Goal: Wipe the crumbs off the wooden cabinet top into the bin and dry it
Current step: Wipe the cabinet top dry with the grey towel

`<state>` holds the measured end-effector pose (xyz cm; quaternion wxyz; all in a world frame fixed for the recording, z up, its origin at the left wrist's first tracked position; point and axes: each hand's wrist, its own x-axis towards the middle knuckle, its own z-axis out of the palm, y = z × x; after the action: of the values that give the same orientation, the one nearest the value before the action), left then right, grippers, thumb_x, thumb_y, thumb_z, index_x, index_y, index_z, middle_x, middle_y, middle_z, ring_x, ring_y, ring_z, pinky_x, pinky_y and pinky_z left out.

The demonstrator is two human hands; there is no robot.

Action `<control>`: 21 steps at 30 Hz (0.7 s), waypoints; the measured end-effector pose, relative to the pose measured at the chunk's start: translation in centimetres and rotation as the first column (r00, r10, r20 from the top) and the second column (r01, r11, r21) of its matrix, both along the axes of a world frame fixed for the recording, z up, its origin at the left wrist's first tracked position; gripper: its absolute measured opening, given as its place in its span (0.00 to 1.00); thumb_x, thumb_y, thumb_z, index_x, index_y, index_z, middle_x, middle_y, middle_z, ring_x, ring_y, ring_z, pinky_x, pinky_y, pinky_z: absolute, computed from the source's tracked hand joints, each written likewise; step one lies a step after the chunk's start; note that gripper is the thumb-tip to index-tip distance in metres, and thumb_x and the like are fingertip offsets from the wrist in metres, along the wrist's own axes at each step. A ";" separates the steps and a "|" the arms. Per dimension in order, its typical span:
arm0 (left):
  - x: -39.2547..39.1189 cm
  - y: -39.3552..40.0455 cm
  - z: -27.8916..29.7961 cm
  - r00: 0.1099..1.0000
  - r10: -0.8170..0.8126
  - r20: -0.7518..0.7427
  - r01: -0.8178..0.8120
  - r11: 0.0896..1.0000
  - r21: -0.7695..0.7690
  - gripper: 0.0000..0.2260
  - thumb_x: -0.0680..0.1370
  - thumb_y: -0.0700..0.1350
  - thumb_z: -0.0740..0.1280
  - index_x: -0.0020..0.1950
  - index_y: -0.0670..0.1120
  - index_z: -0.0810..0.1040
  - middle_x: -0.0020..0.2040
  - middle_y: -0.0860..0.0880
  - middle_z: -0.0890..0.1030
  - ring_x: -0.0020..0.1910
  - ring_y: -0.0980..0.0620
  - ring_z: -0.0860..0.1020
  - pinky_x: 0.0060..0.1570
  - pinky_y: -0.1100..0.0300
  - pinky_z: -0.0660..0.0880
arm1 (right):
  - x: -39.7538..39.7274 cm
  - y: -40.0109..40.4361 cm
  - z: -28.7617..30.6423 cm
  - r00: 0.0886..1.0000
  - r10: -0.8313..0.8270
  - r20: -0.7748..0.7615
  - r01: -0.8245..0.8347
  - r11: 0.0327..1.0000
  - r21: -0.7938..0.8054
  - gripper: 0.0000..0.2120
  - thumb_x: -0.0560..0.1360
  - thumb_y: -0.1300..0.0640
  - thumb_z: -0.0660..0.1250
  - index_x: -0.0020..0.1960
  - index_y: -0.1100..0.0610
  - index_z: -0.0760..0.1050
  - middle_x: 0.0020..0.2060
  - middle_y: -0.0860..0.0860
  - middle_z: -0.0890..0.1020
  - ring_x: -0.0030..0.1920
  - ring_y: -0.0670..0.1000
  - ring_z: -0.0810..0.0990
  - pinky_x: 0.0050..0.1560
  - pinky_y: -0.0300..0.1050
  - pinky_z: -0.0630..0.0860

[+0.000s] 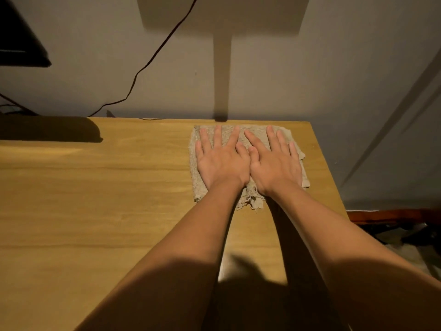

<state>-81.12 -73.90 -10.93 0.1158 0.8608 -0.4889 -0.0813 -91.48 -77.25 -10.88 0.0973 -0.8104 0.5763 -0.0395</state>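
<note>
Hands, left hand (220, 163) and right hand (274, 167), flat, fingers spread, atop cloth (250, 199).

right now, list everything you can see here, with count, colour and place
cabinet top: one, light wood, fills the lower frame
cloth: one, beige, frayed, flat at the far right corner
wall: one, grey, behind the top
cable: one, dark, hanging down the wall
dark object: one, black, upper left, unclear what it is
left hand: one, flat on the cloth, fingers spread
right hand: one, flat on the cloth, beside the left
bin, crumbs: none visible
</note>
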 end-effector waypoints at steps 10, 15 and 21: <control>0.5 -3.4 0.2 1.000 0.012 0.000 -0.012 1.000 -0.023 0.24 0.83 0.56 0.42 0.80 0.63 0.48 0.83 0.51 0.49 0.81 0.44 0.40 0.78 0.46 0.40 | 0.7 -3.5 0.4 1.000 0.006 0.005 -0.006 1.000 0.000 0.24 0.85 0.42 0.40 0.80 0.32 0.46 0.83 0.47 0.45 0.82 0.49 0.40 0.81 0.53 0.39; 0.2 -2.1 0.4 0.999 -0.045 0.015 0.045 0.999 -0.014 0.24 0.83 0.57 0.43 0.81 0.63 0.48 0.83 0.51 0.47 0.81 0.44 0.40 0.78 0.46 0.40 | -0.2 -1.9 0.4 1.000 -0.001 0.012 0.001 1.000 0.001 0.24 0.84 0.41 0.39 0.80 0.33 0.47 0.83 0.48 0.45 0.82 0.50 0.40 0.81 0.53 0.39; -2.0 2.9 0.5 0.995 -0.101 -0.006 0.101 0.995 -0.029 0.24 0.83 0.58 0.44 0.81 0.63 0.49 0.83 0.52 0.46 0.81 0.45 0.39 0.78 0.47 0.40 | -2.8 3.3 0.4 1.000 -0.024 0.000 0.024 1.000 0.004 0.24 0.84 0.40 0.39 0.80 0.33 0.45 0.83 0.48 0.43 0.82 0.50 0.39 0.81 0.53 0.39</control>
<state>-83.15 -70.99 -10.43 0.1255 0.8331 -0.5323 -0.0835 -94.32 -73.96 -10.47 0.0984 -0.8033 0.5861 -0.0395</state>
